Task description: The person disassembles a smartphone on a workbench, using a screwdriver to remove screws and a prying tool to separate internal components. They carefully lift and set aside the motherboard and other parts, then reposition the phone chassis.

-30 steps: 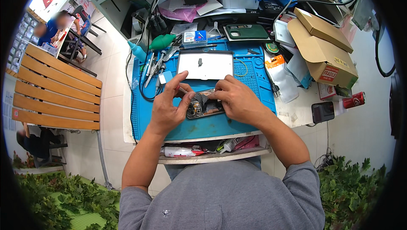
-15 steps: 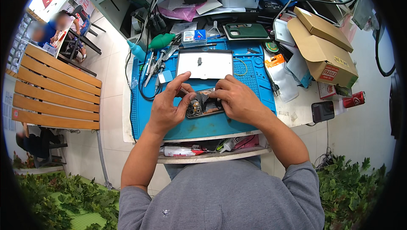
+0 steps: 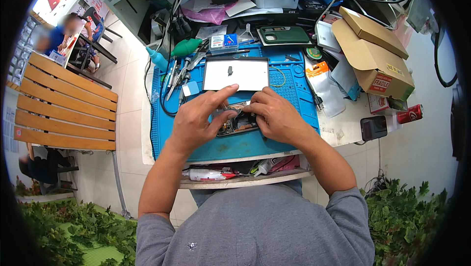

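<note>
An opened smartphone (image 3: pixel 243 125) lies on the blue work mat (image 3: pixel 211 153), its inner parts bare. Over its left end reaches my left hand (image 3: pixel 196 119), index finger stretched out and thumb spread from it across the phone. That hand covers the camera end. At the phone's right end my right hand (image 3: pixel 279 116) is closed, its fingertips pinched together over the inner parts; whatever they hold is too small to make out. Just beyond the phone, a white tray (image 3: pixel 250 77) with a dark rim holds a small dark piece (image 3: pixel 230 71).
Left on the mat are hand tools (image 3: pixel 174 79), a green air blower (image 3: pixel 186 47) and a blue bottle (image 3: pixel 157 59). A green phone case (image 3: pixel 284 35) lies at the back. Cardboard boxes (image 3: pixel 373 57) and a red can (image 3: pixel 409 114) stand right. An open drawer (image 3: pixel 235 183) juts out below the mat.
My left hand has shifted right over the phone, its index finger stretching farther out and its thumb now covering the camera end. My right hand stays nearly in place.
</note>
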Action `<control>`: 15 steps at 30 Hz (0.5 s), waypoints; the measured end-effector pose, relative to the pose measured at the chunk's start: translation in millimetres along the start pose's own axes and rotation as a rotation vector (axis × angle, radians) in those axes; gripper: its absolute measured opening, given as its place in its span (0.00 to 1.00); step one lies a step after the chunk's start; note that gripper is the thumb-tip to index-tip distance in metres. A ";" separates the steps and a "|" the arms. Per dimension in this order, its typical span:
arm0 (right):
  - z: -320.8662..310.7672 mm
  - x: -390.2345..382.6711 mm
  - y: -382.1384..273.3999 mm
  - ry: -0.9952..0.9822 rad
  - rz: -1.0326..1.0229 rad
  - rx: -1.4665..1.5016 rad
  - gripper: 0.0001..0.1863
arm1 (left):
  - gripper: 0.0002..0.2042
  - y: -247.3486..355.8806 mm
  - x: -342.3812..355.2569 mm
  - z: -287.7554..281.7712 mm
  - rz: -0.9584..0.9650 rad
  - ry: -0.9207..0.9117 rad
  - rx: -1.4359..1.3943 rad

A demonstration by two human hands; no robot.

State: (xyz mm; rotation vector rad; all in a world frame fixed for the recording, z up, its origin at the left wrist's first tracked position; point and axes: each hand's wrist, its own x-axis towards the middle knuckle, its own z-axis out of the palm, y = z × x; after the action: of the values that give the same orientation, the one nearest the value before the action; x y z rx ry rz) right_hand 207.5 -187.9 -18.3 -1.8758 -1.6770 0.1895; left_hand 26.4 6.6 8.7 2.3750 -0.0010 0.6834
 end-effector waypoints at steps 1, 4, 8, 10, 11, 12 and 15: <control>0.1 -0.3 0.3 0.004 -0.003 0.001 0.20 | 0.30 6.2 4.3 0.7 -0.019 0.011 -0.076; 0.4 -2.2 0.7 0.015 -0.006 0.003 0.20 | 0.32 6.8 5.6 -5.5 -0.040 -0.051 -0.008; 0.4 -3.0 0.9 0.014 -0.003 0.009 0.21 | 0.34 12.1 9.5 -7.8 -0.010 -0.056 -0.027; 0.3 -3.0 0.7 0.013 -0.003 0.012 0.21 | 0.34 11.8 6.0 -13.0 -0.065 -0.117 0.057; 0.6 -3.1 0.8 0.014 -0.001 0.015 0.20 | 0.34 11.7 4.3 -14.8 -0.093 -0.146 0.098; 1.1 -3.2 0.9 0.015 0.001 0.018 0.20 | 0.34 11.8 4.6 -13.2 -0.070 -0.112 0.058; 1.7 -3.4 2.2 0.016 0.003 0.020 0.20 | 0.34 11.8 4.6 -9.1 -0.044 -0.059 0.024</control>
State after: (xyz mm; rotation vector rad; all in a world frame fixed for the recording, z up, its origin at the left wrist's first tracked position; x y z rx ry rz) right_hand 207.9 -190.6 -21.7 -1.8604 -1.6561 0.1920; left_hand 24.0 3.5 23.9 2.4105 0.0338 0.5956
